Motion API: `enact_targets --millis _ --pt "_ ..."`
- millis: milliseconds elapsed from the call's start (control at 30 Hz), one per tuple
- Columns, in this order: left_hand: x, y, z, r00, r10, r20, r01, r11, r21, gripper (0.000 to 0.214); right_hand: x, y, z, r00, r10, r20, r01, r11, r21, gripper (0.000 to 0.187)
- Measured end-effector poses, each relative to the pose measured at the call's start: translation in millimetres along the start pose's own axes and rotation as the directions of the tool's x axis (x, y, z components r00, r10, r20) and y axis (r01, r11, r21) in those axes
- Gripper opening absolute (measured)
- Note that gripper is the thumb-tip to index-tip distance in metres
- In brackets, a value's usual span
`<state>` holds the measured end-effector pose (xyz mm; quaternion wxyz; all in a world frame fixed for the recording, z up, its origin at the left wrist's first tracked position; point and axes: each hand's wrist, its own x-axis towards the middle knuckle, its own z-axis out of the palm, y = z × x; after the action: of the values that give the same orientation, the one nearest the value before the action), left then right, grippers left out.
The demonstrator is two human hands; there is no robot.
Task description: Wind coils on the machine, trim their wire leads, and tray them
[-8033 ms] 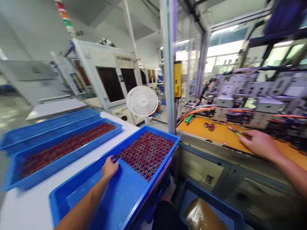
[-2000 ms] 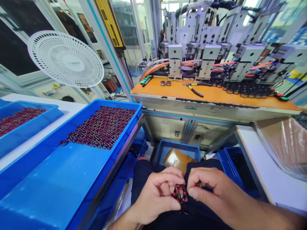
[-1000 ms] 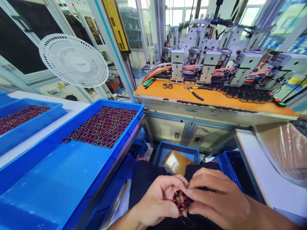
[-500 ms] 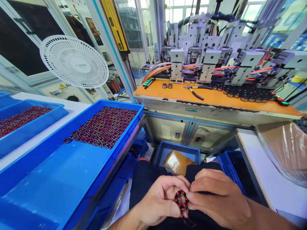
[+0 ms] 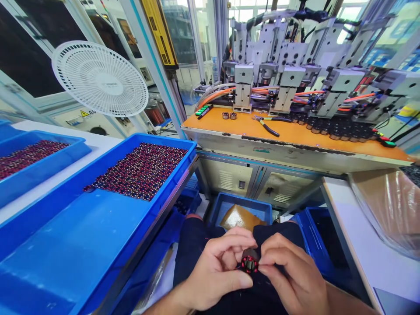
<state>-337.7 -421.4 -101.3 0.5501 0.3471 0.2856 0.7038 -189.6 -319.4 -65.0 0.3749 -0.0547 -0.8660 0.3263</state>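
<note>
Over my lap, my left hand (image 5: 218, 269) holds a small dark ring-shaped motor stator (image 5: 250, 261) between thumb and fingers. Its toothed open end, with red windings around the hole, faces up toward me. My right hand (image 5: 292, 269) is closed in a pinch at the stator's right edge, thumb and forefinger touching it. Whether a fine wire end lies between those fingertips is too small to tell. A blue tray (image 5: 108, 227) at the left carries a dense layer of similar parts with red windings (image 5: 147, 168).
An orange worktop (image 5: 243, 127) ahead bears pliers (image 5: 267, 124), two small rings (image 5: 229, 115), markers (image 5: 204, 111) and rows of dark parts (image 5: 337, 127), below a machine (image 5: 292, 78). A white fan (image 5: 101, 78) stands left. A blue bin (image 5: 215, 210) sits below; a plastic-wrapped box (image 5: 387, 205) lies right.
The stator has been turned, so its dark outer side now shows above its open end. My right hand has shifted slightly down, and its fingers have drawn closer together at the stator's edge.
</note>
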Motion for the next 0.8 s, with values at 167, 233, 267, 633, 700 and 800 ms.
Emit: enact_targets --millis 167,233,267,633,700,800 --pt "-3 2 -4.2 0.971 -0.240 0.009 0.240 0.971 0.011 0.050 -3 3 -3 0.999 -0.046 0.025 0.047 0.998 -0.031 0.012" --pt "-5 5 -4.9 0.949 -0.314 0.008 0.314 0.949 0.041 0.035 -5 4 -5 0.996 -0.069 0.055 0.072 0.997 -0.038 0.010" --pt "-6 6 -4.8 0.945 -0.326 -0.001 0.326 0.944 0.056 0.031 -6 4 -5 0.995 -0.076 0.066 0.079 0.996 -0.040 0.010" --pt "-11 7 -3.7 0.995 -0.080 -0.053 0.086 0.988 0.130 0.022 -6 -1 4 1.000 -0.005 -0.003 0.005 0.993 -0.119 0.013" --pt "-11 6 -5.7 0.999 -0.007 -0.036 0.010 0.997 0.083 0.025 -5 -2 7 0.999 0.013 -0.038 -0.017 0.993 -0.113 0.014" --pt "-9 5 -7.1 0.997 0.072 -0.009 -0.072 0.997 0.034 0.022 -5 -2 10 0.995 0.056 -0.087 -0.063 0.995 -0.082 0.013"
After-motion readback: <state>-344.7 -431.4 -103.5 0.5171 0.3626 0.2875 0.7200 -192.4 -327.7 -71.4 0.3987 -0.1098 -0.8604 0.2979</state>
